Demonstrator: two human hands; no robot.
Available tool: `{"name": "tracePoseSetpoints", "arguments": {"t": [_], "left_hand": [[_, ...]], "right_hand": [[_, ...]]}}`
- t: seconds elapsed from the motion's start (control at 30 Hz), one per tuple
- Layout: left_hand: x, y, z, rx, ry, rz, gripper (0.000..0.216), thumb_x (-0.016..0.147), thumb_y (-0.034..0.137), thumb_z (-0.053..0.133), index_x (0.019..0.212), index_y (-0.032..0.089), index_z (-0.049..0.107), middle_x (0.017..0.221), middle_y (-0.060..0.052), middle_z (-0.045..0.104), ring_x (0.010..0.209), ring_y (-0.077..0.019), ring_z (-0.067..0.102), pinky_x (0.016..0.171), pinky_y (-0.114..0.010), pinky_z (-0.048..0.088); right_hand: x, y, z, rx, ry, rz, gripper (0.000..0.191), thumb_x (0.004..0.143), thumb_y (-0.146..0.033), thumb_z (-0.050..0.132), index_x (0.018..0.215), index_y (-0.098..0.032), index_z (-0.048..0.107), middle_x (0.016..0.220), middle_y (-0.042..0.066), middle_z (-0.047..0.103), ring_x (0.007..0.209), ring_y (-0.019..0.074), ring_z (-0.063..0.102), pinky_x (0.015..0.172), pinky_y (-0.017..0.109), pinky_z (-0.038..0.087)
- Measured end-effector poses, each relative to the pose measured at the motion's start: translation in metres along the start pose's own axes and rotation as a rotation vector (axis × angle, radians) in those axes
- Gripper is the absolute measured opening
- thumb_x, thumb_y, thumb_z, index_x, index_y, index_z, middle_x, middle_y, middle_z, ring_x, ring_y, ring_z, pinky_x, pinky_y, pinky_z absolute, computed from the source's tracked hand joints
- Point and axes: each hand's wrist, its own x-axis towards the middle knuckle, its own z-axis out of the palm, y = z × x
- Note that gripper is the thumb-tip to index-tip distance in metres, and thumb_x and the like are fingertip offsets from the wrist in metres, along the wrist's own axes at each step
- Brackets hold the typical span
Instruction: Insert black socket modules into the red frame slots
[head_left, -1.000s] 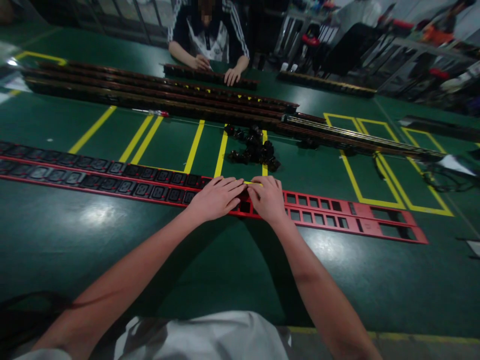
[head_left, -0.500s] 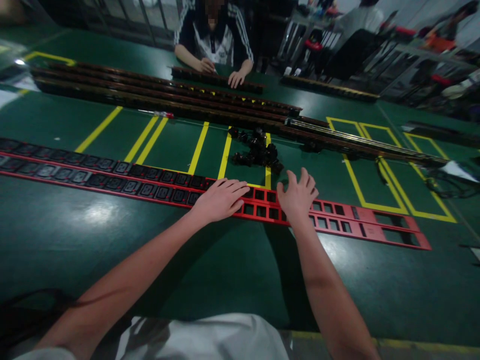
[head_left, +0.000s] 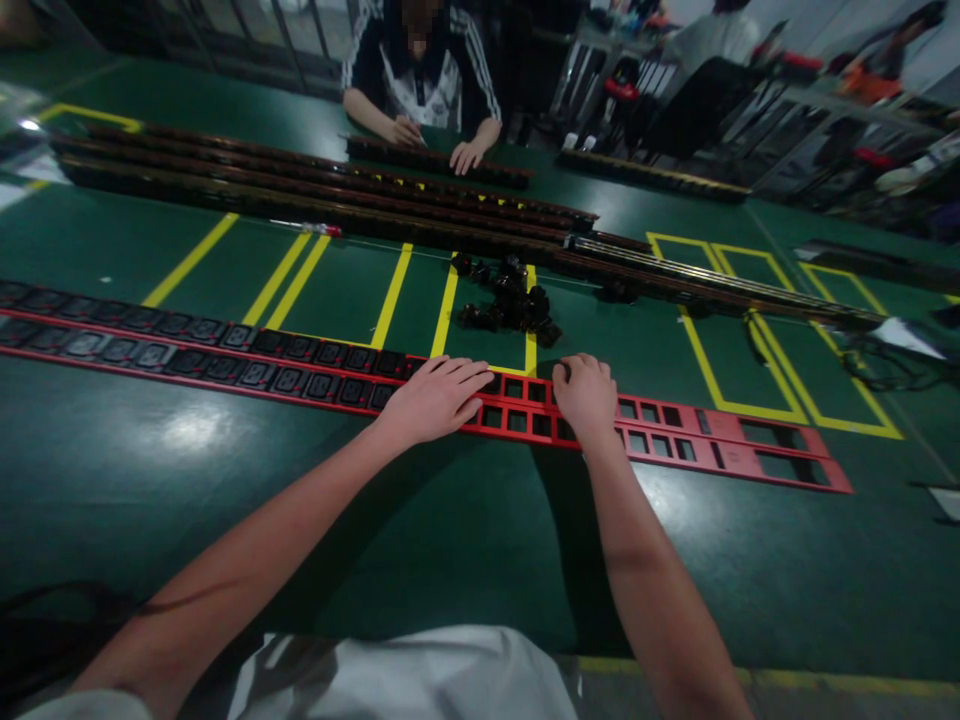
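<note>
A long red metal panel (head_left: 720,440) with two rows of rectangular cut-outs lies across the green table. Its left stretch is filled with black sockets (head_left: 225,355); the right stretch has open holes. My left hand (head_left: 435,398) lies flat on the panel, fingers stretched out beside the last filled sockets. My right hand (head_left: 585,395) rests on the panel a little to the right, fingers curled down; whatever is under them is hidden. A small heap of loose black sockets (head_left: 514,300) lies just beyond the panel.
Long dark strips (head_left: 315,190) lie along the far side of the table (head_left: 420,540). A person sits across, a hand (head_left: 463,156) on a dark strip. Yellow lines mark the table top. A black cable (head_left: 881,370) lies at the right.
My right hand left the spot beside the left one, rose with fingers spread, then came down curled on the panel further right. The left hand stayed put.
</note>
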Motion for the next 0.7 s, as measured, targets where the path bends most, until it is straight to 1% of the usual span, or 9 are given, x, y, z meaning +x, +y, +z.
{"name": "tracePoseSetpoints", "arguments": {"t": [0.2, 0.37, 0.47, 0.53, 0.63, 0.67, 0.7], "left_hand": [[0.000, 0.000, 0.000, 0.013, 0.001, -0.007, 0.046, 0.106, 0.037, 0.038, 0.146, 0.022, 0.052, 0.154, -0.005, 0.053, 0.139, -0.0248, 0.049, 0.118, -0.047, 0.037], [-0.001, 0.000, 0.000, 0.016, 0.006, -0.006, 0.046, 0.106, 0.037, 0.038, 0.147, 0.021, 0.052, 0.154, -0.006, 0.052, 0.139, -0.0252, 0.049, 0.118, -0.048, 0.037], [-0.001, 0.001, 0.000, 0.012, 0.006, -0.008, 0.046, 0.105, 0.036, 0.038, 0.146, 0.022, 0.052, 0.154, -0.006, 0.052, 0.139, -0.0258, 0.049, 0.118, -0.049, 0.037], [-0.001, 0.001, 0.001, 0.004, 0.012, -0.005, 0.046, 0.105, 0.036, 0.038, 0.147, 0.022, 0.052, 0.154, -0.005, 0.052, 0.139, -0.0256, 0.049, 0.118, -0.049, 0.037], [-0.001, 0.000, 0.001, -0.007, 0.020, -0.001, 0.046, 0.105, 0.036, 0.038, 0.147, 0.022, 0.052, 0.154, -0.006, 0.053, 0.139, -0.0255, 0.049, 0.118, -0.049, 0.037], [-0.001, 0.000, 0.001, -0.008, 0.023, -0.001, 0.046, 0.105, 0.036, 0.038, 0.147, 0.022, 0.052, 0.154, -0.006, 0.053, 0.139, -0.0255, 0.050, 0.118, -0.049, 0.037], [-0.001, 0.000, 0.001, -0.009, 0.025, -0.002, 0.046, 0.105, 0.036, 0.038, 0.147, 0.022, 0.052, 0.154, -0.006, 0.053, 0.139, -0.0255, 0.050, 0.118, -0.049, 0.037]], "right_hand": [[0.001, 0.002, 0.002, 0.008, 0.000, -0.033, 0.041, 0.099, -0.031, 0.038, 0.117, -0.014, 0.071, 0.131, 0.016, 0.066, 0.115, 0.0352, 0.055, 0.090, 0.047, 0.047], [0.003, 0.002, 0.003, -0.004, -0.016, -0.111, 0.038, 0.101, -0.025, 0.035, 0.110, -0.014, 0.070, 0.120, 0.015, 0.070, 0.109, 0.0313, 0.058, 0.091, 0.043, 0.048], [0.006, 0.000, 0.004, -0.053, -0.017, -0.094, 0.035, 0.100, -0.026, 0.037, 0.112, -0.013, 0.067, 0.118, 0.018, 0.068, 0.110, 0.0320, 0.058, 0.091, 0.043, 0.049], [0.011, -0.003, 0.003, -0.050, 0.003, -0.073, 0.035, 0.098, -0.029, 0.043, 0.123, -0.011, 0.060, 0.125, 0.020, 0.064, 0.114, 0.0340, 0.057, 0.091, 0.044, 0.050], [0.024, -0.010, 0.002, -0.014, -0.004, -0.142, 0.052, 0.095, -0.032, 0.050, 0.142, -0.012, 0.045, 0.149, 0.022, 0.048, 0.123, 0.0370, 0.054, 0.093, 0.048, 0.051], [0.030, -0.012, 0.002, -0.010, -0.019, -0.174, 0.054, 0.094, -0.031, 0.050, 0.145, -0.014, 0.042, 0.152, 0.021, 0.046, 0.124, 0.0374, 0.053, 0.094, 0.048, 0.051], [0.035, -0.014, 0.002, -0.008, -0.034, -0.192, 0.053, 0.094, -0.029, 0.050, 0.145, -0.015, 0.042, 0.150, 0.020, 0.048, 0.124, 0.0373, 0.054, 0.094, 0.048, 0.052]]}}
